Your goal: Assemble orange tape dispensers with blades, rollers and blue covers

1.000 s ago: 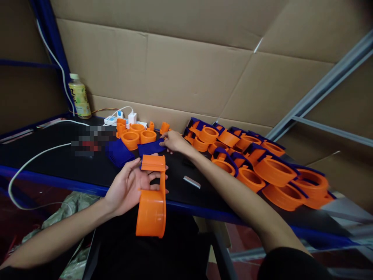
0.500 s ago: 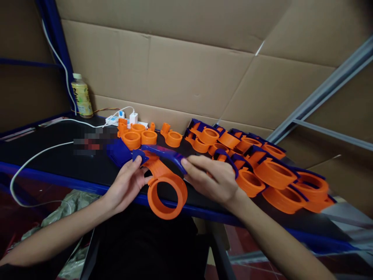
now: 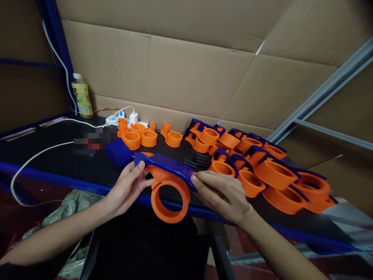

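Both hands hold one assembly over the table's front edge. It is an orange ring part with a blue plate laid along its top. My left hand pinches the left end, thumb and fingers closed on the blue tip and orange arm. My right hand grips the right end of the blue plate, thumb pressed on its edge. A stack of blue plates lies just behind my left hand.
Finished orange-and-blue assemblies crowd the right side of the black table. Loose orange rings sit at the back middle. A bottle, a power strip and a white cable lie left. Cardboard walls stand behind.
My right hand fetched a blue plate from the stack and brought it onto the orange part. The orange part was turned so its ring faces me, and both hands now hold the pair lower.
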`<act>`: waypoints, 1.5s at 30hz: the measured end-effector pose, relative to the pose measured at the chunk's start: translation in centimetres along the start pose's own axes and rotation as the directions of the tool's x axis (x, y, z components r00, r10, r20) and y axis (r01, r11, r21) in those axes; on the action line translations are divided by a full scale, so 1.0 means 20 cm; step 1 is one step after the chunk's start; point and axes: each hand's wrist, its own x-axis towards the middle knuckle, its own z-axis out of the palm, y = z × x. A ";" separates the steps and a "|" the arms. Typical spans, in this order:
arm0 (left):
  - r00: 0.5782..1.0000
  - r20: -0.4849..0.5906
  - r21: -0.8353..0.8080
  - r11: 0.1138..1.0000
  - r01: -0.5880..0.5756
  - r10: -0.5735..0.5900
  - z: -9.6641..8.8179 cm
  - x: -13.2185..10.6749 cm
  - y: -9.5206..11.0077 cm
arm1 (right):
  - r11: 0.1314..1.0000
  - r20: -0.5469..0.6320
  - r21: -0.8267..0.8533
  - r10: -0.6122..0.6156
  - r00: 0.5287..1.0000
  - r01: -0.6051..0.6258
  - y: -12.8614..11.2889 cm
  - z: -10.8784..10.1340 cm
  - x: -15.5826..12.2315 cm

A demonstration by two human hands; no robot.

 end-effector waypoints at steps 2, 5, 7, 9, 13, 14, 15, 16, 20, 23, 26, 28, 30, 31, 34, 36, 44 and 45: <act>1.000 -0.001 0.005 1.000 0.011 -0.011 0.00 0.00 -0.01 | 1.000 -0.002 -0.007 0.001 1.000 -0.001 0.00 0.00 -0.01; 1.000 0.000 0.024 0.999 0.021 -0.021 0.00 -0.01 -0.01 | 0.997 -0.042 -0.061 -0.058 0.997 0.056 0.01 0.01 -0.04; 1.000 0.002 0.027 1.000 0.015 -0.015 0.01 -0.02 -0.01 | 0.994 -0.061 -0.084 -0.078 0.995 0.073 0.02 0.01 -0.05; 1.000 0.010 0.024 1.000 0.007 -0.007 0.02 -0.02 -0.01 | 0.993 -0.063 -0.085 -0.081 0.995 0.076 0.01 0.01 -0.06; 1.000 0.011 0.041 0.999 -0.008 0.007 0.03 -0.02 0.00 | 0.999 -0.056 -0.035 -0.008 0.998 0.006 0.00 0.03 -0.06; 1.000 0.002 0.046 0.999 -0.016 0.016 0.03 -0.02 0.00 | 1.000 -0.051 -0.029 0.007 0.999 -0.008 0.00 0.03 -0.07; 1.000 -0.007 0.050 0.998 -0.026 0.027 0.03 -0.02 0.00 | 0.999 -0.046 -0.032 -0.012 0.999 0.010 0.01 0.04 -0.07; 0.999 -0.015 0.054 0.998 -0.036 0.037 0.03 -0.02 0.00 | 0.997 -0.036 -0.042 -0.060 0.998 0.059 0.01 0.04 -0.08; 0.994 -0.022 0.121 0.987 -0.104 0.108 0.00 -0.04 0.01 | 0.984 0.121 0.095 -0.164 0.979 0.153 0.02 -0.01 -0.07; 0.962 0.024 0.283 0.921 -0.268 0.273 -0.02 -0.09 0.03 | 0.917 0.314 0.366 0.041 0.949 -0.160 -0.02 -0.07 -0.03; 0.872 0.240 0.501 0.715 -0.488 0.427 0.00 -0.13 0.05 | 0.774 0.338 0.495 0.246 0.908 -0.394 -0.09 -0.05 0.02; 0.793 0.386 0.476 0.635 -0.608 0.471 0.03 -0.16 0.05 | 0.695 0.305 0.552 0.347 0.887 -0.461 -0.14 0.00 0.05; 0.734 0.476 0.453 0.580 -0.676 0.484 0.05 -0.17 0.06 | 0.617 0.292 0.614 0.402 0.868 -0.493 -0.16 0.05 0.06; 0.709 0.511 0.452 0.549 -0.703 0.486 0.06 -0.17 0.06 | 0.574 0.297 0.645 0.419 0.858 -0.504 -0.17 0.07 0.07; 0.641 0.590 0.455 0.453 -0.767 0.491 0.05 -0.16 0.08 | 0.447 0.325 0.719 0.461 0.826 -0.533 -0.17 0.09 0.07; 0.623 0.621 0.454 0.429 -0.781 0.475 0.03 -0.16 0.08 | 0.381 0.343 0.745 0.483 0.805 -0.547 -0.17 0.09 0.06; 0.565 0.677 0.437 0.361 -0.824 0.471 0.03 -0.17 0.09 | 0.348 0.357 0.757 0.487 0.797 -0.553 -0.18 0.08 0.02; 0.544 0.685 0.435 0.328 -0.839 0.484 0.04 -0.18 0.09 | 0.357 0.347 0.756 0.492 0.798 -0.549 -0.18 0.08 0.02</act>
